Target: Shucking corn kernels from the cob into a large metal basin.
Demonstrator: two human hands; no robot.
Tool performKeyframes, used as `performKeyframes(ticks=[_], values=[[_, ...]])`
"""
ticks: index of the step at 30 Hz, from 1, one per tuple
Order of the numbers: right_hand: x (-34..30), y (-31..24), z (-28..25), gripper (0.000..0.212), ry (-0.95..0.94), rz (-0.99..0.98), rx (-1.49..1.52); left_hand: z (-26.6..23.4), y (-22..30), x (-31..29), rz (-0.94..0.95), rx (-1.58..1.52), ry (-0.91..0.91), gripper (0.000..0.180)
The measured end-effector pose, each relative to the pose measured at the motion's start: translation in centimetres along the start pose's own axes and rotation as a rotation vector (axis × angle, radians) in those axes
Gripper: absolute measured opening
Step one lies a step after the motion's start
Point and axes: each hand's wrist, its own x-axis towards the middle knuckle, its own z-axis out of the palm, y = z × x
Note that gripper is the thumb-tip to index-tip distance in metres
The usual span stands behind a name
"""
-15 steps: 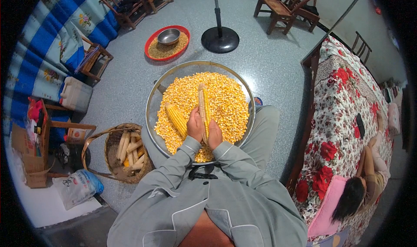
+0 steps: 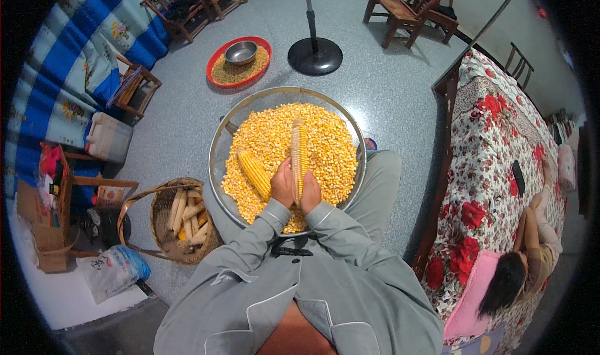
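Both my hands grip one corn cob, held lengthwise over a wide round basin on my lap. Its left side is stripped pale, while yellow kernels still line its right side. My left hand closes on the lower left of the cob. On the lower right, my right hand is closed with its thumb against the kernels. Loose corn kernels fill the basin. A second corn cob, covered in kernels, lies on them just left of my left hand.
A wicker basket with stripped cobs stands at my left. Ahead are a red tray of grain holding a metal bowl, and a fan stand. At right, a person lies on a flowered bed.
The cob's upper end has shifted slightly right, and more of its pale stripped side faces up. My hands stay closed on it. The second cob has not moved in the basin.
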Motion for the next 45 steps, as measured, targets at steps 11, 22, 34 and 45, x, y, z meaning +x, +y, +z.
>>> performKeyframes(ticks=[11, 22, 34, 45], values=[[0.5, 2.5, -1.2, 0.045, -0.002, 0.241, 0.273, 0.1, 1.6, -0.8, 0.024, 0.026, -0.088, 0.052], [0.6, 0.5, -0.8, 0.048, 0.064, 0.074, 0.087, 0.5, 0.0, -0.7, 0.137, 0.168, -0.08, 0.048], [0.9, 1.2, -1.3, 0.049, 0.069, 0.224, 0.338, 0.4, 0.7, -1.4, 0.091, 0.037, -0.067, 0.044], [1.0, 1.5, -1.0, 0.046, 0.171, 0.178, 0.311, 0.2, 0.7, -1.0, 0.228, 0.287, -0.103, 0.044]])
